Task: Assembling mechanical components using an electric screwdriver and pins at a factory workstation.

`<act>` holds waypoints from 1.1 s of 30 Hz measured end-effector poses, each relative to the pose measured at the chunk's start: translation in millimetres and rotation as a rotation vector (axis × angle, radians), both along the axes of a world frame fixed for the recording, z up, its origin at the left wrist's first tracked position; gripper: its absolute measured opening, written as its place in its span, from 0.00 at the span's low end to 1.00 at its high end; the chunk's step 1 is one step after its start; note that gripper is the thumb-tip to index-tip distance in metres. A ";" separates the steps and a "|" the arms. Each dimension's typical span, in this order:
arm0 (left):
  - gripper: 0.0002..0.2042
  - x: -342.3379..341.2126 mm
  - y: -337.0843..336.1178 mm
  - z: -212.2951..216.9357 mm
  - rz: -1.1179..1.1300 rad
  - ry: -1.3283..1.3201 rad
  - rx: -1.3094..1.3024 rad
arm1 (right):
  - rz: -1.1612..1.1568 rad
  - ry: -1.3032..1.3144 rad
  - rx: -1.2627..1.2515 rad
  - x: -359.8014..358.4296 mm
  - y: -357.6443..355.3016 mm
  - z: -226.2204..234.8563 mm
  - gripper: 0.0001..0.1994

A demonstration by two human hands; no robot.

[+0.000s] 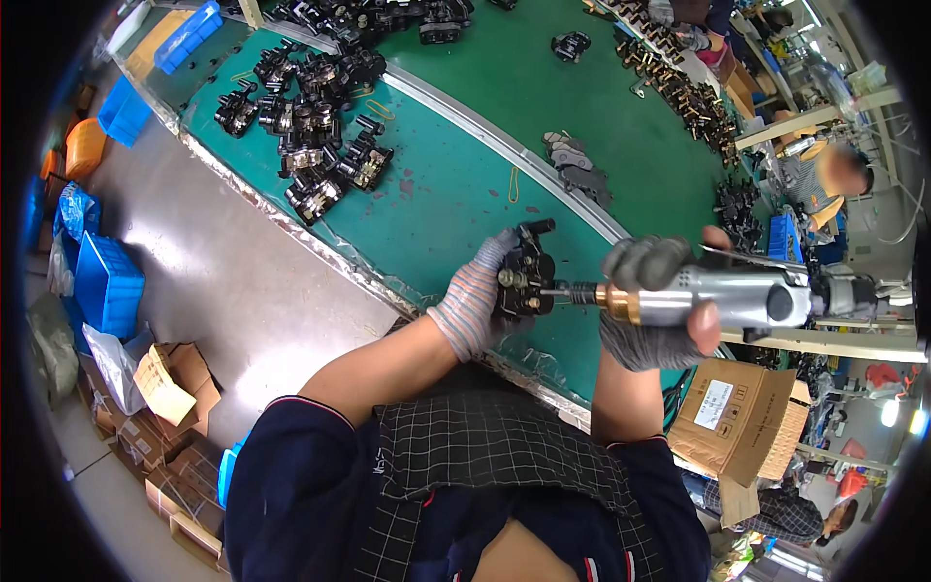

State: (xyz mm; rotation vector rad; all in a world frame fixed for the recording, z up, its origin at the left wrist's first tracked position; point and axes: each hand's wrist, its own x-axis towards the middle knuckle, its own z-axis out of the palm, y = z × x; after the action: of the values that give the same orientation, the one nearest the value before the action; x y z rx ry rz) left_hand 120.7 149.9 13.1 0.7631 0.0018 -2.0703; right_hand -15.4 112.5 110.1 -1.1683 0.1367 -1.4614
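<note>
My left hand (469,308), in a striped grey glove, grips a black brake caliper (529,264) above the green bench near its front edge. In my right hand (645,341), gloved with bare fingertips, is a silver pneumatic screwdriver (732,298) with a brass-coloured collar. The tool lies level, and its thin bit points left at the caliper's side. The bit's tip reaches a bolt area on the caliper; whether it is seated there I cannot tell. My left fingers are partly hidden behind the caliper.
Several black calipers (315,121) are heaped on the bench's left part. A metal rail (485,136) divides the bench; beyond it lie brake pads (574,167) and rows of brass-coloured parts (679,92). An open cardboard box (722,412) stands at right. Blue bins (107,281) line the left floor.
</note>
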 end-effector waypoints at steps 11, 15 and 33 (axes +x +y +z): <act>0.26 -4.9 -4.2 17.0 0.013 -0.062 0.000 | 0.066 0.025 -0.089 -9.9 -0.3 -1.9 0.30; 0.27 -6.8 -10.1 14.4 -0.003 -0.034 0.028 | 0.033 0.059 -0.089 -8.8 -2.4 -9.7 0.29; 0.22 51.3 -140.9 -30.3 0.020 -0.190 0.011 | -0.306 0.141 0.104 -65.8 -75.4 -34.8 0.34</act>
State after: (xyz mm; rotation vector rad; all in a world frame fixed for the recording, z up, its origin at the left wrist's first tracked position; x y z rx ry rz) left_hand 172.0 9.0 -17.2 0.9602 -0.0852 -1.9730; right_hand -81.2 37.1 75.2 -1.2023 0.5016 -1.6149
